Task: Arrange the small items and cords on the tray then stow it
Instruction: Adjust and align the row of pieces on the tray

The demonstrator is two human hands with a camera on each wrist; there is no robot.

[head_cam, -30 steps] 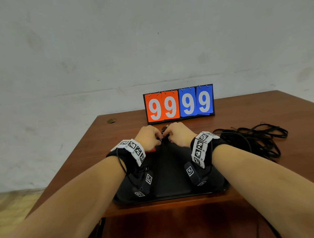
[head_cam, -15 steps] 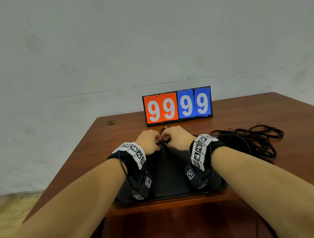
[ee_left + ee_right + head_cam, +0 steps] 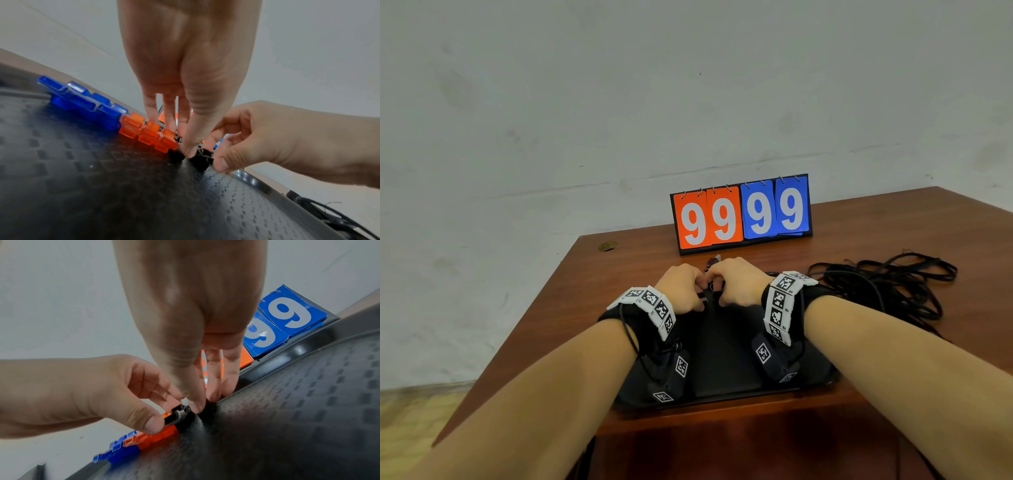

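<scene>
While a wooden table (image 3: 893, 222) carries a flip scoreboard (image 3: 742, 214) reading 99-99, a black tray (image 3: 102, 186) sits at its near edge, loose black cords (image 3: 887, 284) beside it. At the tray's far rim, blue clips (image 3: 82, 100) and orange clips (image 3: 148, 133) stand in a row. The left hand (image 3: 681, 291) pinches one black clip (image 3: 176, 417); the right hand (image 3: 736, 284) pinches another black clip (image 3: 200, 160).

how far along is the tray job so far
Done: blue clips and orange clips sit in a row along the far rim of the tray. In hand: the left hand and right hand each pinch a black clip at the end of that row. Left: the black cords lie on the table beside the tray, and the tray is not stowed.
</scene>
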